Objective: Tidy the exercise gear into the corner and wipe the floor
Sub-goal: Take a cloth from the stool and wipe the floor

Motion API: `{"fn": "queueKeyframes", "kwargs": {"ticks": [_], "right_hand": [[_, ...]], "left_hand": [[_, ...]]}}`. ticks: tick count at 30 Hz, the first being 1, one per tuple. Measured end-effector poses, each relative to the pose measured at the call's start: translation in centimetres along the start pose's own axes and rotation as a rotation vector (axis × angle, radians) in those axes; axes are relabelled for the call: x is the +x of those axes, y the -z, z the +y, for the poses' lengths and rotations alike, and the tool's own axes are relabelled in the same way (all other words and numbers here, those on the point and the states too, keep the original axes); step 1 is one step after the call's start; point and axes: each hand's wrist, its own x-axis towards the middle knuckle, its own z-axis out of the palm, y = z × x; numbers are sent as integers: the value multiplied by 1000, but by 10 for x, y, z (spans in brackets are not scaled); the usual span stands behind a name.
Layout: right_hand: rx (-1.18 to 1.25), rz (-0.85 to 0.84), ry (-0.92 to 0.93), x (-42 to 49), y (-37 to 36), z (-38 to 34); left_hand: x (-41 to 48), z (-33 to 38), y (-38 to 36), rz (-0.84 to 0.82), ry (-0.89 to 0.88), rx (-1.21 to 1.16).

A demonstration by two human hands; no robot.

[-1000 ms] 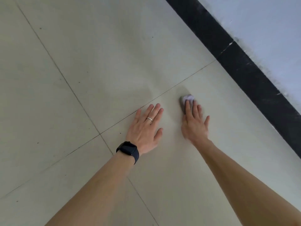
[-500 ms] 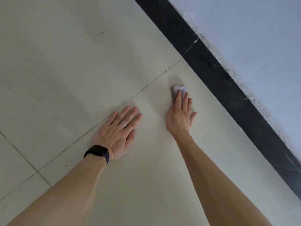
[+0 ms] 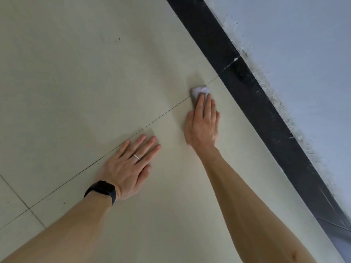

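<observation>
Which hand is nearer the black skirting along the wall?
Right. The right hand presses a small cloth onto the floor close beside the black skirting, not touching it; the left hand lies flat farther out into the room.

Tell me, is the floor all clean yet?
Not yet. No exercise gear is in view, so that part can't be judged. Right now the right hand presses a small cloth on the floor by the black skirting; the left hand rests flat. Dark specks on the tiles need wiping.
</observation>
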Motion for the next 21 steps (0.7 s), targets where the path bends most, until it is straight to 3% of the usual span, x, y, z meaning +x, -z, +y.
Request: {"fn": "queueKeyframes", "kwargs": {"ticks": [2,3,8,10,12,14,15,18,20,21], "right_hand": [[-41,-73,111,1,3,3],[-45,-86,66,6,7,18],[100,177,-539,-55,20,113],[107,191,-788,-91,16,137],[165,317,-1041,-91,13,137],[218,361,-1119,-75,12,117],[181,312,-991,-66,10,100],[97,-23,-256,-63,4,42],[58,-143,-5,-81,7,34],[24,-136,18,-91,9,42]], "left_hand": [[0,-1,0,-3,-3,9],[0,-1,1,-8,-4,12],[2,-1,0,-16,1,21],[0,1,1,-18,5,5],[0,2,2,-16,17,-13],[1,1,2,-23,20,-16],[2,1,2,-30,16,-16],[2,0,1,-40,15,-7],[0,0,1,-55,18,5],[0,0,2,-58,23,12]]}}
